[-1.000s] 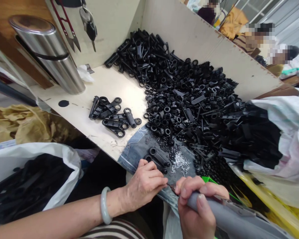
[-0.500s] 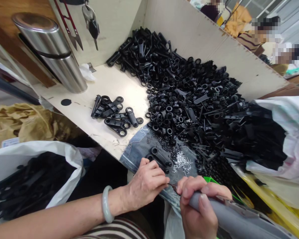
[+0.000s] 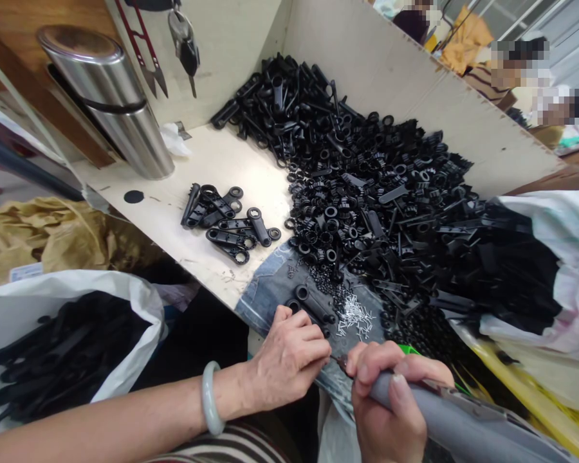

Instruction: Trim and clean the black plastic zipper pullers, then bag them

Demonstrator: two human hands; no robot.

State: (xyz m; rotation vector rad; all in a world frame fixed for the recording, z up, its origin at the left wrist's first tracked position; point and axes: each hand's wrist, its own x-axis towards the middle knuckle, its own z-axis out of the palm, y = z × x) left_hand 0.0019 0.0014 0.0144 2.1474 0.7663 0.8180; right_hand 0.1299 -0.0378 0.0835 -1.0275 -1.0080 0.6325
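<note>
My right hand [image 3: 388, 399] is wrapped round the grey body of a power screwdriver [image 3: 456, 415], whose thin bit points left. The bit's tip meets the pinched fingertips of my left hand [image 3: 289, 357]. Those fingers are curled closed, and what they hold is hidden. Just beyond the left hand, black plastic lever-like parts [image 3: 314, 303] with ring ends lie on a denim cloth [image 3: 263, 292]. A small heap of silver screws [image 3: 356, 316] lies to their right, beside tiny black pieces [image 3: 330, 286].
A large pile of black plastic parts [image 3: 357, 173] fills the boxed table's back and right. Several ringed levers [image 3: 231, 222] lie left, near a steel flask [image 3: 120, 103]. Snips [image 3: 147, 51] and keys [image 3: 186, 45] hang behind. White sacks [image 3: 139, 308] of black parts flank the table.
The whole view has shifted slightly, so things sit a little further right. Both hands and the power screwdriver keep the same pose relative to each other.
</note>
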